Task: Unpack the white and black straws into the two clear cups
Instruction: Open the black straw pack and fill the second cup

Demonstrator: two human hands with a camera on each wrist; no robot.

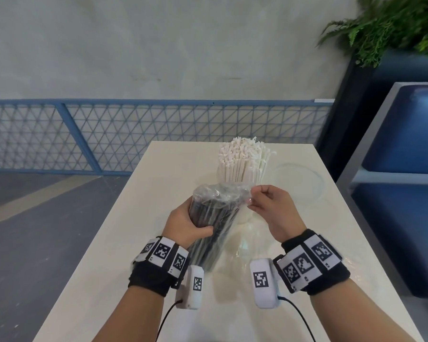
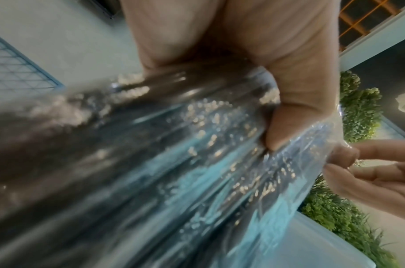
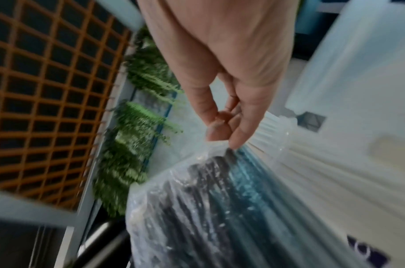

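A pack of black straws (image 1: 211, 219) in clear plastic wrap is held up at a slant over the white table (image 1: 104, 262). My left hand (image 1: 195, 218) grips it round the middle, thumb across the front. At the pack's upper end, my right hand (image 1: 252, 201) pinches the loose wrap between thumb and forefinger. In the left wrist view my thumb (image 2: 288, 112) presses the glossy pack (image 2: 173, 163). In the right wrist view my right hand (image 3: 222, 136) pinches the wrap above the black straws (image 3: 196, 208). White straws (image 1: 242, 161) stand upright in a clear cup behind the pack. A second clear cup (image 1: 300, 178) shows faintly to their right.
Crumpled clear wrap (image 1: 247, 248) lies on the table between my wrists. A blue mesh railing (image 1: 84, 134) runs behind the table. A blue bench (image 1: 405, 156) stands to the right, with a fern (image 1: 393, 25) above it. The table edges drop off left and right.
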